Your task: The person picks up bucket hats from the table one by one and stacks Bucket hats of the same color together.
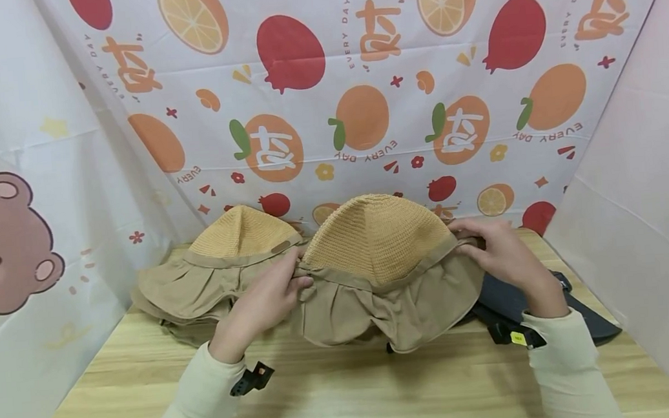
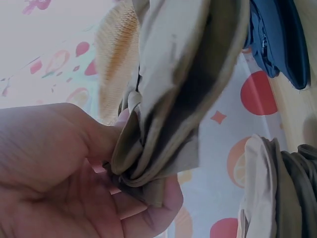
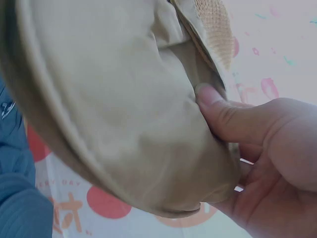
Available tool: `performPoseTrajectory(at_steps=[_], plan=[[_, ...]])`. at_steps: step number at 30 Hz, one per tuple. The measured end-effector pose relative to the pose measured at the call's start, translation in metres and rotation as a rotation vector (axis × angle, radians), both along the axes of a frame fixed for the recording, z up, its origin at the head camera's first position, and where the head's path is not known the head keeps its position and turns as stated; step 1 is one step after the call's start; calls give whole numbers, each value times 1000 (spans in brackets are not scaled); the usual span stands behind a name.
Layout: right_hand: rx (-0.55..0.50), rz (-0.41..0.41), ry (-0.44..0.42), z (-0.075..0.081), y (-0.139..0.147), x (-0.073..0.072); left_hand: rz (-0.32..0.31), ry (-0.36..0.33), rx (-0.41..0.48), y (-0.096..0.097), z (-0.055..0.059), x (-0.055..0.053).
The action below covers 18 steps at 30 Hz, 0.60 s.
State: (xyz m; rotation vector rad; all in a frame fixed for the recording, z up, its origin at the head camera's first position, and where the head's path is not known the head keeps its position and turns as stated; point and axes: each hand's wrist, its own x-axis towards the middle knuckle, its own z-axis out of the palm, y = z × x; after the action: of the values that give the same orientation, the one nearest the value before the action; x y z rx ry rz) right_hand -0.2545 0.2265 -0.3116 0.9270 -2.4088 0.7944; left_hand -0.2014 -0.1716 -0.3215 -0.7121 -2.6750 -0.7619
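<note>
A sun hat [image 1: 380, 244] with a woven straw-coloured crown and a pleated khaki brim hangs between my two hands, above the table. My left hand [image 1: 265, 295] pinches the brim at its left end; the left wrist view shows the folded khaki cloth [image 2: 163, 99] between thumb and fingers. At the opposite end my right hand [image 1: 503, 252] grips the brim, its thumb [image 3: 210, 94] pressed on the fabric near the crown seam. Behind my left hand, another hat of the same kind [image 1: 237, 235] lies on a stack of khaki brims [image 1: 183, 294].
Dark blue hats or visors [image 1: 504, 297] lie on the table at the right, partly behind my right wrist. The wooden table [image 1: 336, 397] is bounded by a fruit-printed cloth [image 1: 359, 58] at the back and white cloths at both sides.
</note>
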Motion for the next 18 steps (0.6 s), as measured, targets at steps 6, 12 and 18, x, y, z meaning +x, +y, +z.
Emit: performPoseTrajectory(at_steps=[6, 12, 18], plan=[[121, -55, -75, -5, 4, -8, 22, 26, -33, -4, 4, -1], [158, -56, -208, -6, 5, -10, 80, -5, -62, -9, 6, -1], [218, -26, -331, -5, 7, -8, 107, -44, -94, -12, 9, 0]])
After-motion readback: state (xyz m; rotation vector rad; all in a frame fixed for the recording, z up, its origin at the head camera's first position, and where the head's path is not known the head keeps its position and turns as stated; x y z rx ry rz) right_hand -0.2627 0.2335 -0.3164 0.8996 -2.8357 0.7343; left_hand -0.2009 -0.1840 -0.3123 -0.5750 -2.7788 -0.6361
